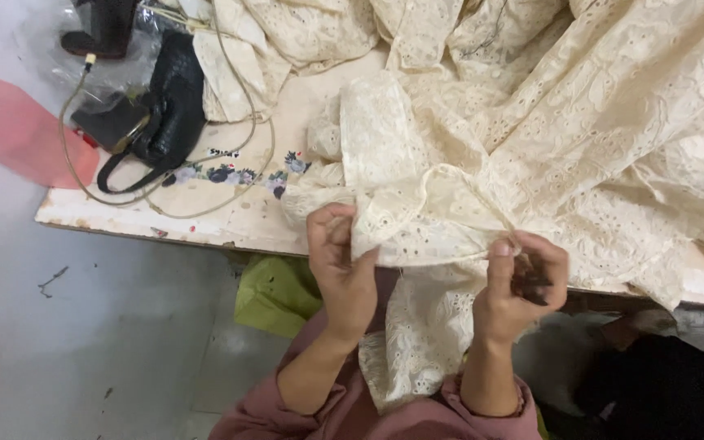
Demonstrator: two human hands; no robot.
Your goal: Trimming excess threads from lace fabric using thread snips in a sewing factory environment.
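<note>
— Where is the lace (580,138)?

— It is a cream eyelet cloth heaped over the right and far part of the tabletop (246,216). A fold of it spills over the near edge and hangs down between the person's forearms, onto the lap.

— And the hands?

— Both are just in front of the near edge, apart from each other, with a band of the lace stretched between them. The left hand (342,269) is closed on a bunched fold, thumb pressing the cloth. The right hand (521,281) pinches the hem between thumb and fingertip; something small and dark sits in its palm, too blurred to tell what.

— What else lies on the tabletop?

— Near the far left corner there is a black bag (169,102) with a loop handle, a dark boxy item beside it, and a thin cable (205,208) curving around them toward the near edge. A strip of floral trim (238,173) lies between the bag and the lace.

— Below the edge?

— A yellow-green bag (275,293) sits under the near edge, beside the left wrist. The sleeves (482,411) are dusky pink. A red sheet (18,126) lies on the grey floor off the left edge.
</note>
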